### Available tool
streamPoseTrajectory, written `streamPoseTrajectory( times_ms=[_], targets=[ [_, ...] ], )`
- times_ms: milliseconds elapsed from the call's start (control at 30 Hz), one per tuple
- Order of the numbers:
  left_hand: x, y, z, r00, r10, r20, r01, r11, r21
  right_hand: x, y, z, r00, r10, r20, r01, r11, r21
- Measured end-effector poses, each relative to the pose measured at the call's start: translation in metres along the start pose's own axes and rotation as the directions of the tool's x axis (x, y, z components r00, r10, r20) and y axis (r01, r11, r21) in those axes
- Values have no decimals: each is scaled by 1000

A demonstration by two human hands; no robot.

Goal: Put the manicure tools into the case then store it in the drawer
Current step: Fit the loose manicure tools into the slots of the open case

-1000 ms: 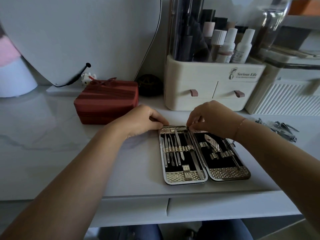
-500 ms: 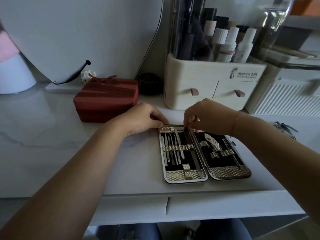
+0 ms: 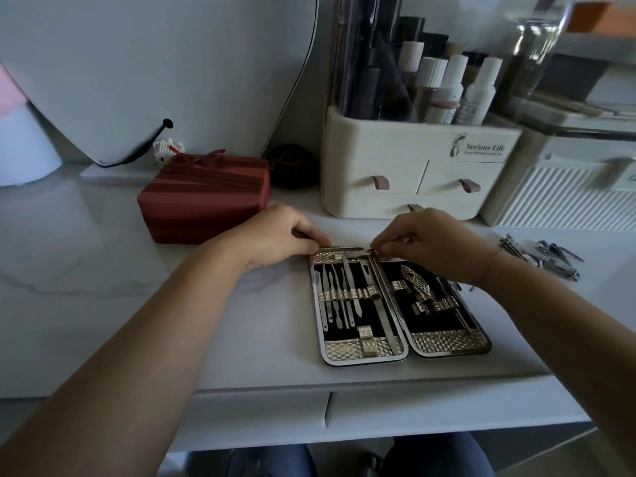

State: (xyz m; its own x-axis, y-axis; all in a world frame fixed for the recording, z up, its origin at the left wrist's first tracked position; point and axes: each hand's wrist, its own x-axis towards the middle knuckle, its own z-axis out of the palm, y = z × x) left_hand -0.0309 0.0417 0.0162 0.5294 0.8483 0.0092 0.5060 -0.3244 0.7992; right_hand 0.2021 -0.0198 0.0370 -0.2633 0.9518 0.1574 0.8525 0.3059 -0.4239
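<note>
Manicure case [image 3: 447, 341] lay open and flat on the white table [image 3: 103, 287], near the front edge. The left hand [image 3: 278, 235] came in from the left with curled fingers, and the thumb and forefinger gripped the far left corner of the case. The right hand [image 3: 433, 242] was arched over the far end of the hinge, and its fingertips pinched a small metal piece [image 3: 371, 252]. Which tool this was, I could not tell. This hand and its wrist hid the upper part of the right half. Both halves had a black lining, golden bands with a woven-looking pattern, and a shiny metal rim with rounded corners. Thin steel tools [image 3: 339, 294] sat under the loops of the left half. More loose tools [image 3: 547, 258] lay in a small heap at the right, too blurred to separate.
</note>
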Motion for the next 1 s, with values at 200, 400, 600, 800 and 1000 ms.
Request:
streamPoseTrajectory(
  times_ms=[200,400,600,800,1000],
  targets=[
    [-2,3,1,1000,-3,-4,3,1000,11,-19,6,8,998,-39,42,39,999,3],
    [-1,2,1,1000,-6,-6,6,1000,14,-27,8,16,990,-111,86,116,992,-56],
    [-2,3,1,1000,-10,-5,10,1000,14,-27,11,17,984,-156,90,164,983,-78],
    [-3,2,0,1000,-14,2,14,1000,10,-30,7,23,979,-160,122,181,966,-185],
    [-3,3,-1,1000,-19,14,18,1000,17,-29,8,23,982,-166,92,179,971,-158]
  ],
)
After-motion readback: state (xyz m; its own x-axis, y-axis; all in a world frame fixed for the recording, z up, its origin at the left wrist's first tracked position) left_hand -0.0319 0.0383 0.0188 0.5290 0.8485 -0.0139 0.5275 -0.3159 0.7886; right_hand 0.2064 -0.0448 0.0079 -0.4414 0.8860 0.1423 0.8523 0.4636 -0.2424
